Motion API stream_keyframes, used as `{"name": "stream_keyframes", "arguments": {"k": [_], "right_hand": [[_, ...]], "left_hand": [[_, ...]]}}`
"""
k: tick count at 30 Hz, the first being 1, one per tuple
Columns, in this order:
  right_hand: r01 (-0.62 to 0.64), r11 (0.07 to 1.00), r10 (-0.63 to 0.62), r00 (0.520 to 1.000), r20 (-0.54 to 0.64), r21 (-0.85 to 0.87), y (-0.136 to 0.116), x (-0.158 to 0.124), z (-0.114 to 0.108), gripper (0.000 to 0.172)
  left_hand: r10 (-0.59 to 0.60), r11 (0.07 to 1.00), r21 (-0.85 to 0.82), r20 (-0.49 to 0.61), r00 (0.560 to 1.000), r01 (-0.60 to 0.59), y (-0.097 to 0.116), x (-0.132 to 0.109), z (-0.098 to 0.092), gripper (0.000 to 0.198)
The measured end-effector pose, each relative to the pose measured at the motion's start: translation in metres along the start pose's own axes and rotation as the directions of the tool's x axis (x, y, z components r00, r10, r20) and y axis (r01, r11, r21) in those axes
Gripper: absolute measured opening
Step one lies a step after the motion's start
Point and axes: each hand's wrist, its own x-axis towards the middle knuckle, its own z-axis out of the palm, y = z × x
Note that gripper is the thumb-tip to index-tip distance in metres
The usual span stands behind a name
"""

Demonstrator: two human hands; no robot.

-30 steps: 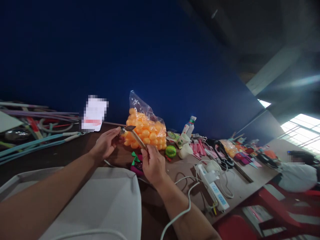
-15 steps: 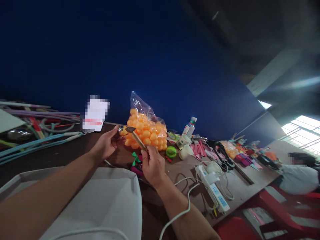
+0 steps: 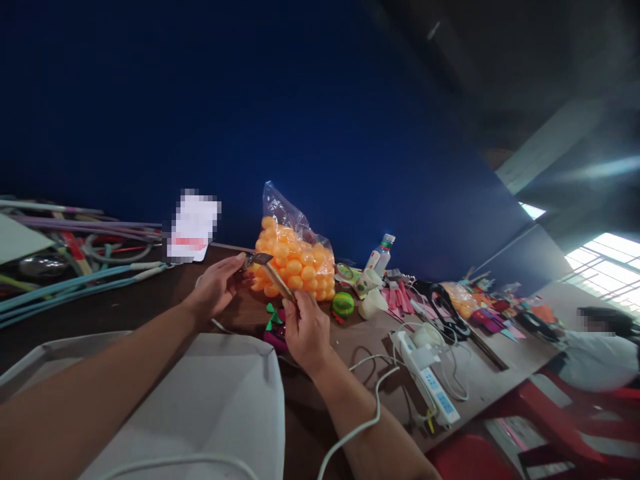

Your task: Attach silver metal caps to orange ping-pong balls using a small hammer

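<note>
My left hand is raised over the brown table, its fingers pinched on a small round object that is mostly hidden behind the tool's tip. My right hand is closed on the wooden handle of a thin tool, whose dark flat tip meets my left fingertips. Just behind both hands stands a clear plastic bag of orange balls. A small toy with a green bow lies under my right hand.
A grey tray sits near me with a white cable across it. Teal and purple hoops lie at left. A white power strip, a green disc, a bottle and colourful craft pieces spread right. Another person sits at far right.
The tool's tip has closed onto my left fingertips, covering the small round object that showed there before. Both hands stay in nearly the same place.
</note>
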Motion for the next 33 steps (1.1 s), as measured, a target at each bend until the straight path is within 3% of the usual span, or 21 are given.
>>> {"name": "stream_keyframes", "arguments": {"k": [10, 16, 18, 21, 25, 33], "right_hand": [[-0.022, 0.999, 0.023, 0.999, 0.049, -0.024, -0.001, 0.000, 0.002, 0.020], [-0.024, 1.000, 0.024, 1.000, 0.004, -0.006, 0.003, -0.003, 0.010, 0.015], [-0.020, 1.000, 0.020, 1.000, -0.013, -0.017, 0.005, -0.003, 0.013, 0.013], [0.001, 1.000, -0.002, 0.999, -0.049, -0.018, 0.006, -0.003, 0.014, 0.014], [-0.001, 1.000, 0.000, 0.998, -0.063, -0.017, 0.004, -0.002, 0.013, 0.014], [0.003, 1.000, -0.003, 0.999, -0.034, 0.013, 0.005, -0.002, 0.014, 0.020]], "left_hand": [[0.002, 1.000, 0.030, -0.007, 1.000, -0.002, -0.001, 0.000, 0.000, 0.018], [0.059, 0.997, 0.055, 0.007, 0.998, -0.059, -0.003, 0.000, -0.002, 0.011], [0.078, 0.995, 0.055, 0.046, 0.996, -0.080, -0.004, 0.002, -0.003, 0.018], [0.091, 0.994, 0.058, 0.056, 0.994, -0.095, -0.006, 0.005, -0.006, 0.028], [0.091, 0.992, 0.078, 0.071, 0.993, -0.097, -0.009, 0.007, -0.008, 0.018], [0.083, 0.991, 0.097, 0.086, 0.993, -0.091, -0.007, 0.004, -0.007, 0.022]]}}
